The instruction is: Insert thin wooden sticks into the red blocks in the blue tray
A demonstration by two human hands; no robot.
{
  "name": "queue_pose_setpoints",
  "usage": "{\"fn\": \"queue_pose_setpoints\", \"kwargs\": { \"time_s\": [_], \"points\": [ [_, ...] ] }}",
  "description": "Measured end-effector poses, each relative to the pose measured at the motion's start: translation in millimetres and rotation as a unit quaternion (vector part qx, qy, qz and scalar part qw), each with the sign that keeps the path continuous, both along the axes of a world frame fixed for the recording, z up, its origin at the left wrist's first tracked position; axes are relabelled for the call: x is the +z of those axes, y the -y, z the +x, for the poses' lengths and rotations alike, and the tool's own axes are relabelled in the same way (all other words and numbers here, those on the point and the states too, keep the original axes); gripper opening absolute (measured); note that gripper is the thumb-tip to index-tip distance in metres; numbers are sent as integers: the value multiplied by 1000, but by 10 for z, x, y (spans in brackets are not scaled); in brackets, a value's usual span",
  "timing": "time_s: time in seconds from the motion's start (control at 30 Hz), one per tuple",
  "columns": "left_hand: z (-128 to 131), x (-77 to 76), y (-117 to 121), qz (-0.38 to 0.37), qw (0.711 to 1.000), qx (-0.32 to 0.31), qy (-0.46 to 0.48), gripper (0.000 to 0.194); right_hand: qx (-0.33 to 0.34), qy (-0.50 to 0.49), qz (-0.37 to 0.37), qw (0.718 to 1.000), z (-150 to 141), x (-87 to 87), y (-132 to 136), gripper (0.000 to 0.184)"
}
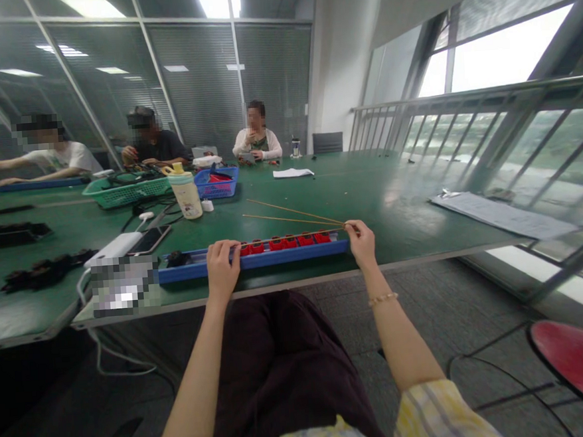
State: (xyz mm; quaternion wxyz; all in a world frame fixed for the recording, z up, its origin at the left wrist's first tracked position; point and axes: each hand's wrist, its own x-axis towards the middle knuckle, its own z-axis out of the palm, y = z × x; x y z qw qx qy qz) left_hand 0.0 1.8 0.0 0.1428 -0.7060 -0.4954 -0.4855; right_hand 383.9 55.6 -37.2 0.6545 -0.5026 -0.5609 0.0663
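Close to the table's front edge lies a long blue tray point(294, 253) with a row of red blocks point(276, 243) in it. A black part point(177, 258) sits at the tray's left end. My right hand point(362, 241) is closed at the tray's right end, pinching thin copper-coloured rods point(291, 219). Two of them fan out to the left above the table. Another thin rod runs along over the red blocks to my left hand point(223, 266), whose fingers are closed around its far end. My left fingers cover part of the tray.
Left of the tray are a phone point(150, 240), a white power bank point(114, 248) with a cable, and a cup point(186, 195). Behind stand green point(127, 192) and blue point(219, 187) baskets. A clipboard point(501, 214) lies right. Three people sit across the table.
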Motion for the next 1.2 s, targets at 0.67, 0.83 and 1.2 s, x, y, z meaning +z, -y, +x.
{"fn": "queue_pose_setpoints", "kwargs": {
  "time_s": [0.67, 0.83, 1.2],
  "points": [
    [-7, -13, -41, -2, 1000, 1, -5, 22, 12, -8, -8, 1000, 16, -31, -30, 28],
    [3, -13, -33, -3, 1000, 3, -5, 21, 6, -11, 6, 1000, 35, -49, -46, 29],
    [9, -15, -29, -6, 1000, 2, -3, 19, 22, 46, 57, 997, 11, 16, 2, 29]
  ]
}}
